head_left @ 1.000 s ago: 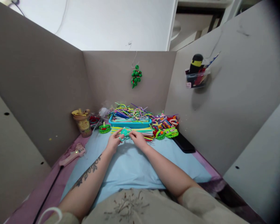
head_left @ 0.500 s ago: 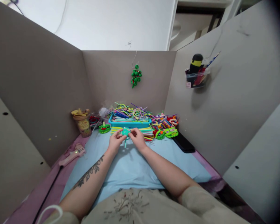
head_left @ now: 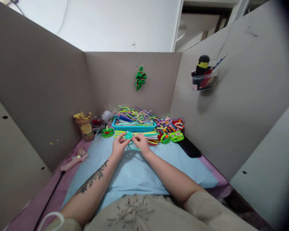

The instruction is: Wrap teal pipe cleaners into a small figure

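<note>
Between my two hands is a small teal piece of bent pipe cleaners (head_left: 128,135), held above the light blue mat (head_left: 135,170). My left hand (head_left: 119,142) pinches its left side with thumb and fingers. On the right side, my right hand (head_left: 141,142) grips it the same way. A loose teal pipe cleaner end (head_left: 135,149) hangs below the piece and points right. Just behind my hands lie straight pipe cleaners (head_left: 151,136) in several colours.
A blue tray (head_left: 135,128) heaped with pipe cleaners stands at the back. Green figures (head_left: 108,132) sit left, others (head_left: 177,136) right, near a black phone-like slab (head_left: 189,147). A pink glue gun (head_left: 74,161) and a cup (head_left: 85,128) are at left. Grey panels (head_left: 135,86) enclose the table.
The loose teal end has swung from hanging downward to pointing right. The piece has turned slightly in my fingers, and both hands stay in nearly the same place.
</note>
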`<state>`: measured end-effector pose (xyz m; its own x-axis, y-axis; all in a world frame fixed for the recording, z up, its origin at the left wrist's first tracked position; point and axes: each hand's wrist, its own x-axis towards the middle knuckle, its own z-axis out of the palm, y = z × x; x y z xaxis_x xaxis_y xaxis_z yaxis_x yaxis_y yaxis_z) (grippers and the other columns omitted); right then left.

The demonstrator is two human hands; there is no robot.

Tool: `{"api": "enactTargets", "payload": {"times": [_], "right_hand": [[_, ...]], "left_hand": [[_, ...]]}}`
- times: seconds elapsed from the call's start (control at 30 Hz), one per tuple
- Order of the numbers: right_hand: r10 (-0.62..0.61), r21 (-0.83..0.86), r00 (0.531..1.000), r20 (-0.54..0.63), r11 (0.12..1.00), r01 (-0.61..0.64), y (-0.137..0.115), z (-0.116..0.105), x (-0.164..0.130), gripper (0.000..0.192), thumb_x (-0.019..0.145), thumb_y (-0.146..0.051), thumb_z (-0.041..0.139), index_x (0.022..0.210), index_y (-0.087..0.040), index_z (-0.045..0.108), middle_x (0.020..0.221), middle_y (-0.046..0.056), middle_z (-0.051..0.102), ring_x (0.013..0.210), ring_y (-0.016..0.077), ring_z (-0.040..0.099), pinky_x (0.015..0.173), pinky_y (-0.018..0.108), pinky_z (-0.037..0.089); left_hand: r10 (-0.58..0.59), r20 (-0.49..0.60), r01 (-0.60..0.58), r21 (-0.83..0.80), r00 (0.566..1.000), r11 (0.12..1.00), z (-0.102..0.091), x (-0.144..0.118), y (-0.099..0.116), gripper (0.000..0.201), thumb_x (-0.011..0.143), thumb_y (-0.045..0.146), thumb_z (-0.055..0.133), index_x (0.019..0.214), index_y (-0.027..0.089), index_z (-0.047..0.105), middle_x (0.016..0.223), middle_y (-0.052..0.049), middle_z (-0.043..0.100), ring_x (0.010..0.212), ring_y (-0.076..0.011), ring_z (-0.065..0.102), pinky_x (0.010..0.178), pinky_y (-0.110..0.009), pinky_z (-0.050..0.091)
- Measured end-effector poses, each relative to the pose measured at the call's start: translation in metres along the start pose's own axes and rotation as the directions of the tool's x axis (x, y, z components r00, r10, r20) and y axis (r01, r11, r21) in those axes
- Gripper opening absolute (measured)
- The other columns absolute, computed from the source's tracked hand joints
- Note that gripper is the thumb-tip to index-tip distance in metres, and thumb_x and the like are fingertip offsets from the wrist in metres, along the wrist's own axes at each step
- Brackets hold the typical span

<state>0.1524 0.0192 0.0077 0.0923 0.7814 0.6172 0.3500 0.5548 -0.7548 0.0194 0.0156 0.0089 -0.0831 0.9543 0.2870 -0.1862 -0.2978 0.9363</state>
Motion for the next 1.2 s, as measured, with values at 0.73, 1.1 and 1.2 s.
{"api": "enactTargets", "payload": {"times": [0.73, 1.1, 1.2], "right_hand": [[-0.126, 0.027, 0.946, 0.300, 0.992, 0.124, -0.011, 0.006, -0.010, 0.006, 0.069, -0.020, 0.058, 0.075, -0.019, 0.060, 0.074, 0.001, 0.053, 0.068, 0.0143, 0.048, 0.065, 0.026, 0.040], [0.080, 0.258, 0.995, 0.059, 0.962, -0.093, -0.002, -0.014, 0.011, 0.020, 0.076, -0.038, 0.053, 0.070, -0.019, 0.049, 0.064, -0.002, 0.046, 0.061, 0.0119, 0.044, 0.056, 0.022, 0.037], [0.014, 0.205, 0.989, 0.147, 0.978, -0.044, 0.001, -0.012, 0.010, 0.021, 0.070, -0.035, 0.061, 0.084, -0.019, 0.057, 0.081, 0.001, 0.053, 0.070, 0.0134, 0.049, 0.061, 0.024, 0.040]], "left_hand": [[0.014, -0.084, -0.014, 0.006, 0.996, 1.000, -0.011, 0.007, 0.003, 0.056, 0.056, 0.026, 0.075, 0.106, 0.012, 0.055, 0.052, 0.007, 0.050, 0.048, -0.0069, 0.047, 0.049, -0.018, 0.036], [0.050, -0.052, -0.042, 0.150, 0.997, 0.988, -0.008, 0.007, 0.004, 0.050, 0.055, 0.027, 0.074, 0.101, 0.014, 0.060, 0.056, 0.003, 0.056, 0.047, -0.0078, 0.047, 0.047, -0.019, 0.035], [-0.009, -0.035, 0.012, 0.107, 0.999, 0.994, -0.009, 0.007, 0.004, 0.054, 0.056, 0.029, 0.074, 0.105, 0.014, 0.057, 0.055, 0.004, 0.055, 0.044, -0.0064, 0.043, 0.042, -0.018, 0.031]]}}
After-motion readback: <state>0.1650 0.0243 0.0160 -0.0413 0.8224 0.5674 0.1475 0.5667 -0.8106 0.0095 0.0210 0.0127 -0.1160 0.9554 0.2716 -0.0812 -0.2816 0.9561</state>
